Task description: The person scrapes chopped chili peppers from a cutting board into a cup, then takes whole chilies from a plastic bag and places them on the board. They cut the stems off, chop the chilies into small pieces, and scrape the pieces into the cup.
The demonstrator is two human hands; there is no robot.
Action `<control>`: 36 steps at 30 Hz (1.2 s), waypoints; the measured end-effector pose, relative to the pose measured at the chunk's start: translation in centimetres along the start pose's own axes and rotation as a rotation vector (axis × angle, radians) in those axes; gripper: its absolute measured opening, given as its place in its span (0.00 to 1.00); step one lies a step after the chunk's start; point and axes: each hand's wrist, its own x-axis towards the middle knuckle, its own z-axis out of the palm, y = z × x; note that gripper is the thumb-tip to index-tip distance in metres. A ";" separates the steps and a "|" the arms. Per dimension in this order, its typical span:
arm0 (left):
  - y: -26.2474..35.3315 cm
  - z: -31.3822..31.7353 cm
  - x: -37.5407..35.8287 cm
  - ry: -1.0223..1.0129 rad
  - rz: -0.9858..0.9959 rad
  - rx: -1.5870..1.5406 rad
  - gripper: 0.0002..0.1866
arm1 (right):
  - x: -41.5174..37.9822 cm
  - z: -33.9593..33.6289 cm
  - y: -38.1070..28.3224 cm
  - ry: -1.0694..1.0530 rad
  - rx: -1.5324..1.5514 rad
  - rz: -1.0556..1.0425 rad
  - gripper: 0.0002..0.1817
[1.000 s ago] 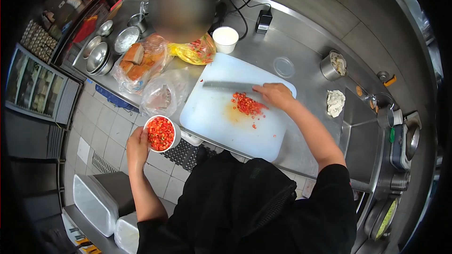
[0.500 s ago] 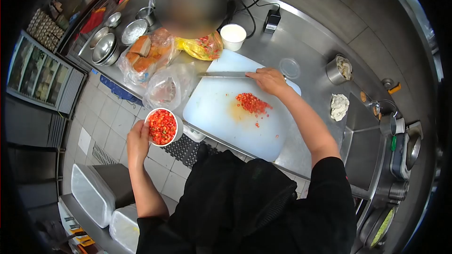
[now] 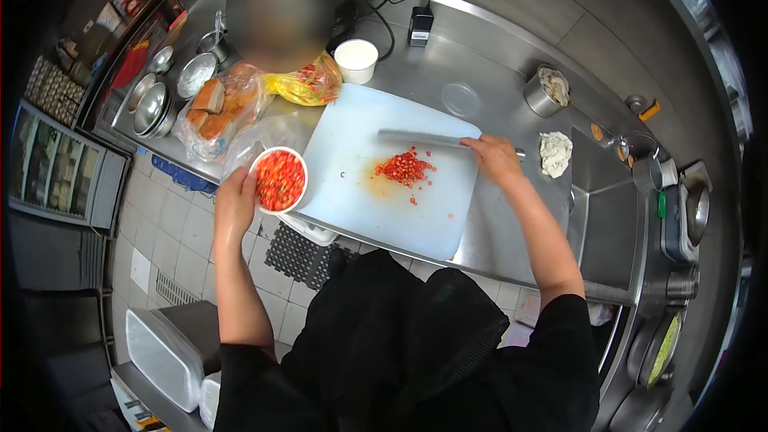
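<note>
A white tub (image 3: 269,208) full of chopped red chillies (image 3: 280,180) is gripped at its left side by my left hand (image 3: 234,202), in front of the counter's edge. My right hand (image 3: 494,157) is closed around a knife (image 3: 420,138), whose broad blade points left over the white cutting board (image 3: 344,132). Just below the blade, a small heap of chopped chillies (image 3: 404,168) lies on the board in a patch of orange juice. A single bit of chilli sits apart from it on the left.
Behind the board are a yellow bag of chillies (image 3: 308,84) and a white container (image 3: 356,62). Bread in a plastic bag (image 3: 216,112) and metal bowls (image 3: 152,108) stand left. At right are a crumpled white cloth (image 3: 555,154), a metal pot (image 3: 548,92) and a sink (image 3: 604,216).
The knife has moved right and nearer the chilli heap, its blade now above it. My left hand has raised the tub slightly, closer to the board's left edge. The whole view has shifted.
</note>
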 end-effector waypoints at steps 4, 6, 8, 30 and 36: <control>1.6 2.9 4.7 -0.042 0.109 0.029 0.16 | -2.3 0.1 -0.7 -0.036 -0.073 0.196 0.19; 1.5 5.2 7.2 -0.063 0.131 0.040 0.16 | -3.9 0.7 -2.9 0.001 -0.068 0.210 0.18; 1.7 7.5 9.3 -0.085 0.144 0.041 0.16 | -5.2 0.4 -5.2 -0.033 -0.034 0.181 0.18; 9.4 17.4 24.6 -0.022 0.924 0.454 0.23 | -14.3 -3.0 -15.7 0.154 0.381 0.895 0.17; 9.6 17.7 26.6 -0.225 0.990 0.549 0.15 | -16.0 -2.5 -18.4 0.137 0.378 1.070 0.17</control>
